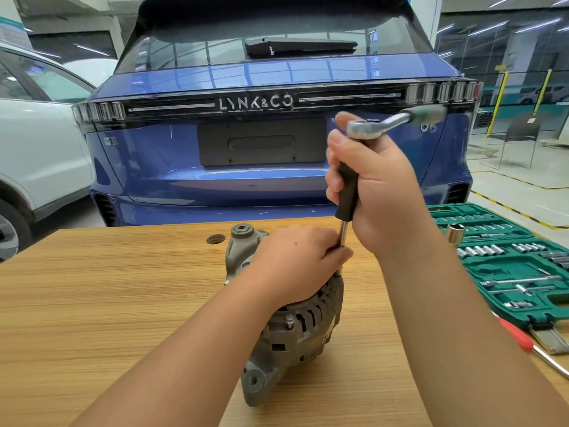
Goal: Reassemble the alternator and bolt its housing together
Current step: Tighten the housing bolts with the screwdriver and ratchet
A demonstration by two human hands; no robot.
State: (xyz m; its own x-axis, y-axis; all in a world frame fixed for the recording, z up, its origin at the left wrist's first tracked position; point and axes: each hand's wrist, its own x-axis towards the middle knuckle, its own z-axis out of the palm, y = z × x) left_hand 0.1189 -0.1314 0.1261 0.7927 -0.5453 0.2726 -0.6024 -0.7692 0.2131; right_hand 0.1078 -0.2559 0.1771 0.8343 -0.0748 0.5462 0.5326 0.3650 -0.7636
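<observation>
- Grey alternator (295, 328) lies on the wooden table (123, 303).
- Left hand (292, 260) curls over its top, pinching the tool's shaft.
- Right hand (378, 186) grips the upright black-handled driver (348, 192), ratchet (394, 121) on top.

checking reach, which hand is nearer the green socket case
Right. The right hand grips the driver left of the case; the left hand rests on the alternator, farther left.

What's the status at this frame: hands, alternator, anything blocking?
Left hand holds the alternator down on the table. Right hand grips the driver handle, ratchet on top, shaft upright into the housing. Nothing blocking.
</observation>
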